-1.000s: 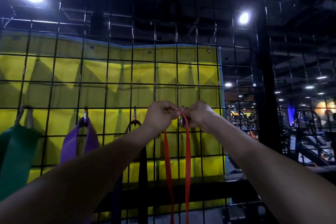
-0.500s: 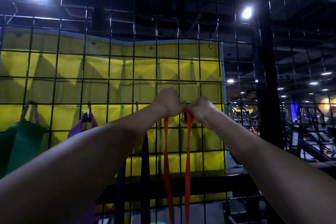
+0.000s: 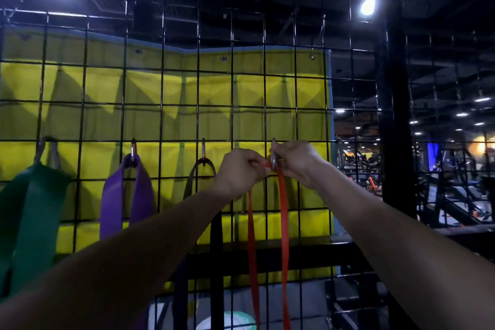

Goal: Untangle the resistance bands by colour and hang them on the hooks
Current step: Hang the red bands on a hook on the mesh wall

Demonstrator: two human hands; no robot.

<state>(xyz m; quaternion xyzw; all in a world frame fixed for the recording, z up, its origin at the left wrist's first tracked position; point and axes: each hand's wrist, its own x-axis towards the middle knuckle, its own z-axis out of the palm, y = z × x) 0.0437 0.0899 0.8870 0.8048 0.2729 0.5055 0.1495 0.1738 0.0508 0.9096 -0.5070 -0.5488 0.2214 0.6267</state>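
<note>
A thin orange band (image 3: 281, 222) hangs in two strands from a metal hook (image 3: 273, 159) on the black wire grid (image 3: 166, 104). My left hand (image 3: 241, 169) pinches the band's top just left of the hook. My right hand (image 3: 296, 161) grips the hook and the band's top from the right. Both hands meet at the hook and hide how the band sits on it. To the left, a black band (image 3: 215, 249), a purple band (image 3: 126, 195) and a green band (image 3: 29, 217) hang from their own hooks.
A yellow tarp (image 3: 187, 88) covers the back of the grid. A black post (image 3: 393, 115) stands to the right, with gym machines (image 3: 455, 190) beyond it. A dark bar (image 3: 267, 254) crosses behind the bands low down. Bright ceiling lamps shine above.
Both hands stayed at the orange band's hook. The left hand's fingers shifted on the band's top while the right hand moved up onto the hook. The camera view drifted slightly.
</note>
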